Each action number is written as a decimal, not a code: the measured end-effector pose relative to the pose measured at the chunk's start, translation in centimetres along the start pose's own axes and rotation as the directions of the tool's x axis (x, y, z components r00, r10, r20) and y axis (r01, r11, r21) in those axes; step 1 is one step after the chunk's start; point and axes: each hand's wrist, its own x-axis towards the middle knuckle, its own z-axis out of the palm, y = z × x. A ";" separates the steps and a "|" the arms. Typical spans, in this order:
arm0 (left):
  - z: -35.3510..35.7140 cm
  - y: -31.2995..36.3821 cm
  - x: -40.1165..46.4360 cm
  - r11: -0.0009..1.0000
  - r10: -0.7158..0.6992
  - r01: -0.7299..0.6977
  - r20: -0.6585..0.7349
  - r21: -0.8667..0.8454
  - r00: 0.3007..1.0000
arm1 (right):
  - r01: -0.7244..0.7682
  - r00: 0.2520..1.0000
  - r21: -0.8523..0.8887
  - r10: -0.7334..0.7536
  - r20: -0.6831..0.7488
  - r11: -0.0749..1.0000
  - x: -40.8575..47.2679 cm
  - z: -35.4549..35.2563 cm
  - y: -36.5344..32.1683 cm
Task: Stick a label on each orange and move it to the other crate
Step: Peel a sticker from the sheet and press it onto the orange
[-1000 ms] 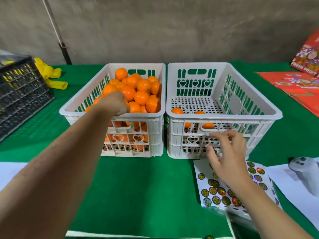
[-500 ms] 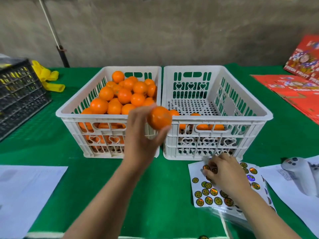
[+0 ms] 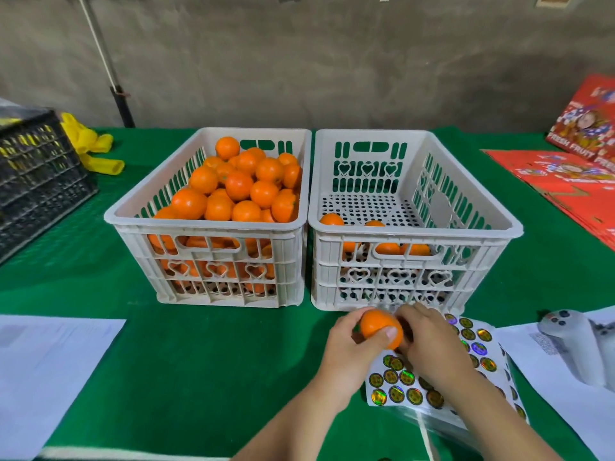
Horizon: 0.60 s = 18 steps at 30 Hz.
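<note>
Round orange fruit (image 3: 379, 328) now gripped in left hand (image 3: 349, 352), thumb across its near face, low over the sheet of round holographic stickers (image 3: 407, 380); half a second earlier raised at crate-rim height, a second earlier not yet lifted from the heap; right hand (image 3: 429, 341), formerly on the sheet alone, now touching the fruit's right side, fingers curled against it; grip on a label not discernible, fingertips hidden behind the fruit. Left white slotted plastic crate (image 3: 206, 261) heaped with oranges; right white slotted plastic crate (image 3: 416, 271) holding only a few, just beyond the hands. Judged stage: label being pressed on, transfer to right crate not yet done; task overall at an early point. Green cloth-covered table (image 3: 199, 361) beneath; white sheets of paper (image 3: 50, 361) at left.
</note>
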 end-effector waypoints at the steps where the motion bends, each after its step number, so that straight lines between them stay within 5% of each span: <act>1: 0.0 0.1 0.2 1.000 -0.002 0.002 0.001 -0.018 1.000 | 0.021 1.000 0.012 -0.021 -0.013 1.000 -0.1 -0.2 0.0; 9: -0.5 0.2 0.6 0.998 -0.021 0.016 -0.059 -0.069 0.998 | 0.019 0.991 0.339 0.028 -0.133 0.941 -0.3 -0.7 1.0; 18: -0.6 1.0 0.5 0.999 0.015 -0.014 0.018 -0.034 1.000 | 0.038 0.992 0.769 0.071 -0.108 0.638 -0.8 -2.1 -1.7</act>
